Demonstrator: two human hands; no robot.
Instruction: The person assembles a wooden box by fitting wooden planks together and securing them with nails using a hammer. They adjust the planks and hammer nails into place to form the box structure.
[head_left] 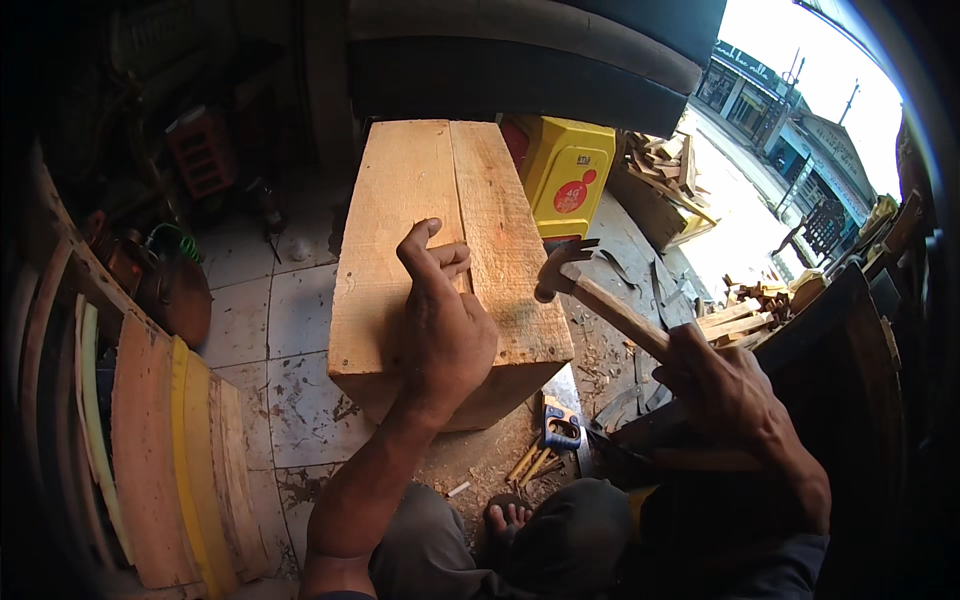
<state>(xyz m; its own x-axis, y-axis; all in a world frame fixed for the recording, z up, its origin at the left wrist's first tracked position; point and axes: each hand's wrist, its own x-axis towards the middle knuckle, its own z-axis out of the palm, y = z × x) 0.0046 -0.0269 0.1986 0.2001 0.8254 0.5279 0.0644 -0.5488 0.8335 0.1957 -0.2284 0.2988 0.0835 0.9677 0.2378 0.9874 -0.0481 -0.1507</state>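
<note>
A long wooden box [395, 190] stands in front of me, its top made of boards with a seam between them. My left hand [445, 325] is over the near part of this top with its fingers curled. One finger hooks up apart from the others; whatever the palm holds, if anything, is hidden. On the right, my right hand [725, 385] is closed round the wooden handle of a claw hammer [615, 310]. The hammer's head is above the box's right edge. Small dark nail marks show along the near edge of the top.
A handsaw [562, 425] with a blue and black handle lies by the box among wood shavings. Curved boards [150, 440] stand at left. Behind the box are a yellow case [575, 175] and a dark padded seat [520, 75]. Scrap wood [735, 320] is piled at right.
</note>
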